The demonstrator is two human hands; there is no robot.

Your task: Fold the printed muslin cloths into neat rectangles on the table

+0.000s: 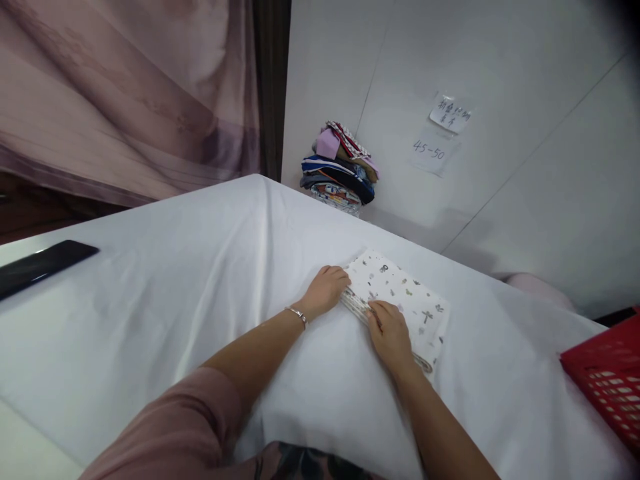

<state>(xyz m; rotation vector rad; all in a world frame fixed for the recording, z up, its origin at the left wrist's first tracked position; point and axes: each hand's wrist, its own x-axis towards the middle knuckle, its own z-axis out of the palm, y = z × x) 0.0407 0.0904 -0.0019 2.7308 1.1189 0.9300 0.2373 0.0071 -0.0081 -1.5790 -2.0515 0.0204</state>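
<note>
A small white cloth (403, 297) printed with tiny dark figures lies folded into a square on the white table sheet (200, 293). My left hand (326, 288) rests at the cloth's near left corner, fingers curled onto its folded edge. My right hand (390, 333) lies along the same near edge, fingers bent and pressing on the fold. A thin bracelet (298, 314) circles my left wrist. Both hands grip the cloth's layered edge.
A pile of folded coloured cloths (340, 170) sits at the table's far corner against the white wall. A red plastic basket (607, 380) stands at the right edge. A dark flat object (43, 263) lies at the far left. Paper notes (443, 130) hang on the wall.
</note>
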